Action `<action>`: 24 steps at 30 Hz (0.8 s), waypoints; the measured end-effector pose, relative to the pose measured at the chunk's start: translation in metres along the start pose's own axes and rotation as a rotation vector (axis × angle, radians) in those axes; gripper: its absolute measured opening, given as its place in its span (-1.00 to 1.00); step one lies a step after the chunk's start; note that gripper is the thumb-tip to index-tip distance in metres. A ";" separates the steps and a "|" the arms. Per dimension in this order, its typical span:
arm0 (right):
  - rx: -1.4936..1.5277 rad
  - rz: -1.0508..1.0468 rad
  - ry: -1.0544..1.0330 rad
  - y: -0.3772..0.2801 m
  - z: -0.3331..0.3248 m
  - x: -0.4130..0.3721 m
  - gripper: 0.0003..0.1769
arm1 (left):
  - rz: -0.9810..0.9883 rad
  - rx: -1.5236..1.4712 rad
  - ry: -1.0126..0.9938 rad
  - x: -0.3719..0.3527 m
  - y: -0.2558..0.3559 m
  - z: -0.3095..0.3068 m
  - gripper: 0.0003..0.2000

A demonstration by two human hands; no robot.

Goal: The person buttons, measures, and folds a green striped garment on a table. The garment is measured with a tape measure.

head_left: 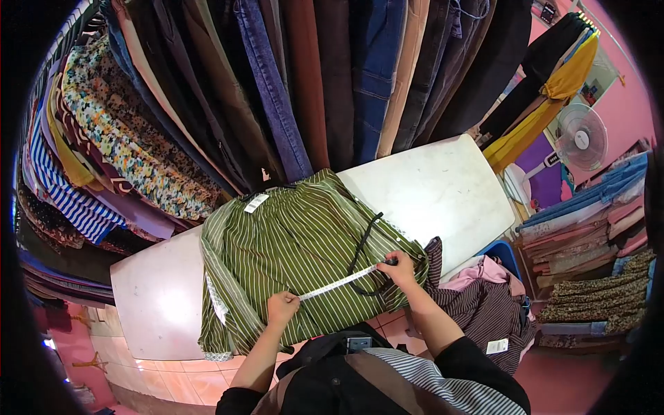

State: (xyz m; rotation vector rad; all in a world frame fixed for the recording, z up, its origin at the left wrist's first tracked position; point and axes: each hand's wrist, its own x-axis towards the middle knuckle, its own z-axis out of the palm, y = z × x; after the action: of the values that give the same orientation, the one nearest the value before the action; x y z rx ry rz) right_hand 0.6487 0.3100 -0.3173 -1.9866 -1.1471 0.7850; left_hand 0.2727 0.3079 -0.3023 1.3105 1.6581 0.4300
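Observation:
A green garment with pale stripes (pixel 277 235) lies spread on the white table (pixel 429 187). A white measuring tape (pixel 337 283) stretches across its lower part. My left hand (pixel 282 307) pinches one end of the tape near the garment's lower left. At the right, my right hand (pixel 399 268) grips the tape's other end, with a small dark piece at the fingertips. A black cord (pixel 362 243) lies loosely on the fabric beside my right hand. A white tag (pixel 256 203) rests near the gathered top edge.
Trousers (pixel 335 83) hang in a row beyond the table, with patterned clothes (pixel 124 117) at the left. A dark striped garment (pixel 477 315) lies by a blue tub (pixel 503 254) at the right. A fan (pixel 581 138) and folded clothes (pixel 588 228) are farther right.

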 end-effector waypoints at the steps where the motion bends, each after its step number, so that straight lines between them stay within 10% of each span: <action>1: -0.007 -0.008 -0.016 -0.004 -0.004 -0.002 -0.50 | -0.009 -0.002 -0.016 -0.002 0.005 -0.002 -0.87; 8: -0.021 -0.069 -0.113 -0.029 0.000 -0.011 -0.48 | 0.028 -0.241 -0.156 -0.004 0.000 -0.007 -0.89; 12: 0.154 -0.090 -0.612 -0.074 0.029 -0.039 -0.46 | 0.122 -0.639 -0.320 -0.018 -0.011 -0.016 -0.93; 16: 0.014 -0.285 -0.849 -0.110 0.088 -0.086 -0.52 | 0.244 -0.150 -0.199 -0.040 -0.009 -0.038 -0.83; 19: 0.082 -0.279 -0.785 -0.131 0.124 -0.125 -0.46 | 0.452 0.532 0.095 -0.058 -0.020 -0.063 -0.62; 24: 0.070 -0.197 -0.533 -0.110 0.163 -0.151 -0.47 | 0.346 0.924 0.023 -0.079 -0.041 -0.127 -0.58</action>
State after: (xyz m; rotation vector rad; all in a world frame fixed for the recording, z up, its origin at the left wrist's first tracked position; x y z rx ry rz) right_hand 0.4066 0.2590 -0.2987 -1.6151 -1.5617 1.2729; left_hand 0.1434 0.2570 -0.2349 2.2842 1.7046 -0.1767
